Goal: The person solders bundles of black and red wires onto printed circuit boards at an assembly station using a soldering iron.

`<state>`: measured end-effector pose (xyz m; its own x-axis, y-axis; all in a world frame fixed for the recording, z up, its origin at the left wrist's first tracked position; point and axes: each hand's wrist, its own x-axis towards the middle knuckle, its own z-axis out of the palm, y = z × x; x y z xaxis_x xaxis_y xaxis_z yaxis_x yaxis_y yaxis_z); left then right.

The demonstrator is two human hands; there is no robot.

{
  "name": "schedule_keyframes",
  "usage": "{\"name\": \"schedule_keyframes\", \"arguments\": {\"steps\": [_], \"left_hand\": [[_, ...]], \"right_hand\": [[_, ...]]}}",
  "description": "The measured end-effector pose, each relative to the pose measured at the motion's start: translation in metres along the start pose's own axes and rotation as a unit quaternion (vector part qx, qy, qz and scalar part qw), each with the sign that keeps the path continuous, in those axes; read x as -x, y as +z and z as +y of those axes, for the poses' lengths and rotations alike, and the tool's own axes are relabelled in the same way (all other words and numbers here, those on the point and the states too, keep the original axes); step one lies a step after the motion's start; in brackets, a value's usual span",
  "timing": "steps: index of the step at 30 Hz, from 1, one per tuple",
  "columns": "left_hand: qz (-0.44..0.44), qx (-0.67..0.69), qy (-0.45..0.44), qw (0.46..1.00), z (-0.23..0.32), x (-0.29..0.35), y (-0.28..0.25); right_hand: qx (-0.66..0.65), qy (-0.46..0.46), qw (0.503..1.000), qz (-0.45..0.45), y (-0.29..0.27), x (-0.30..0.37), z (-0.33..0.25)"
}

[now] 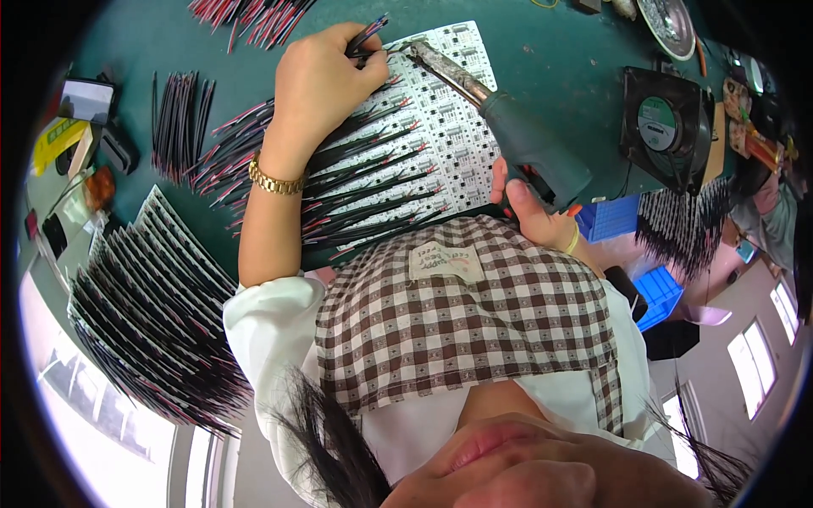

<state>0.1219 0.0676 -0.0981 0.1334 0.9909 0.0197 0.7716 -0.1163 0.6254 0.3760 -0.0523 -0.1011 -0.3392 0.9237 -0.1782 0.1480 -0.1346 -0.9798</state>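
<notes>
A white circuit board panel (pixel 461 127) lies on the green table, with rows of black and red wires (pixel 373 182) fixed along it and pointing left. Over its far part, my left hand (pixel 322 76) is closed around a small bunch of dark wires (pixel 370 31), one wire end reaching toward the board. My right hand (pixel 538 216) grips a dark-handled soldering iron (pixel 533 140) from below. The worn metal tip meets the board's far side close to my left fingertips. Whether tip and wire touch is too small to tell.
Loose wire bundles (pixel 182 127) lie left, with more wires (pixel 250 19) at the far edge. A tall stack of wired boards (pixel 148 313) stands at the near left. On the right are a black fan (pixel 665 131), a round metal dish (pixel 667 25) and blue bins (pixel 656 296).
</notes>
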Motion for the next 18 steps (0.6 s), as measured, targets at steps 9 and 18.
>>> {"name": "schedule_keyframes", "arguments": {"steps": [9,18], "left_hand": [[-0.028,-0.032,0.006,0.999,0.025,0.006,0.001],[0.184,0.104,0.077,0.974,0.046,0.026,-0.042]], "right_hand": [[-0.101,-0.019,0.993,0.058,-0.017,0.020,-0.007],[-0.030,-0.062,0.997,0.027,-0.032,0.027,0.007]]}}
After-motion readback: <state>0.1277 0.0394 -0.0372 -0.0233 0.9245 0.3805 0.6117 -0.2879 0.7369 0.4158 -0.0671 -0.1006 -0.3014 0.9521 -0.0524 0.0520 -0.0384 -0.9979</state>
